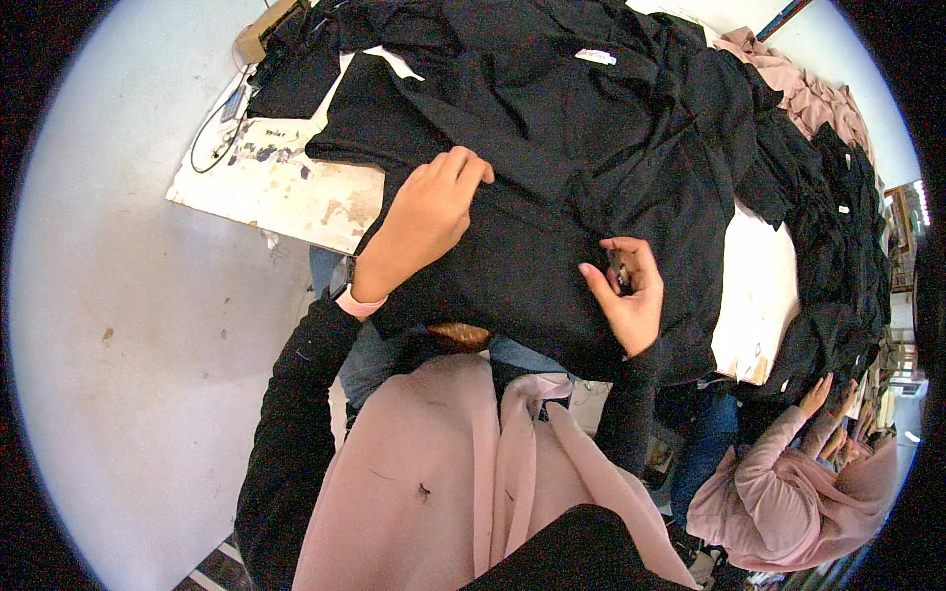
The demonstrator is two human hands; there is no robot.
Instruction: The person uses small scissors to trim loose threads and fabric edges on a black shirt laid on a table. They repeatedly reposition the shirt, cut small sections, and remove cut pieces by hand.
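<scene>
A large black garment (pixel 552 266) lies spread over the table in front of me and hangs over its near edge. My left hand (pixel 429 222) rests on it with curled fingers, thumb side down, pinching the cloth. To the right, my right hand (pixel 633 300) hovers at the cloth with thumb and fingertips apart. A small dark tool with a metallic glint (pixel 623 273) sits in its curled fingers; its kind is mostly hidden. A white label (pixel 595 57) shows on black cloth farther back.
The worn white tabletop (pixel 286 187) shows at the left, with a black cable (pixel 205 148) at its edge. More black garments (pixel 838 246) are heaped to the right, pink cloth (pixel 798 84) behind them. A co-worker in pink (pixel 769 483) works at the lower right. A pale wall (pixel 118 295) stands left.
</scene>
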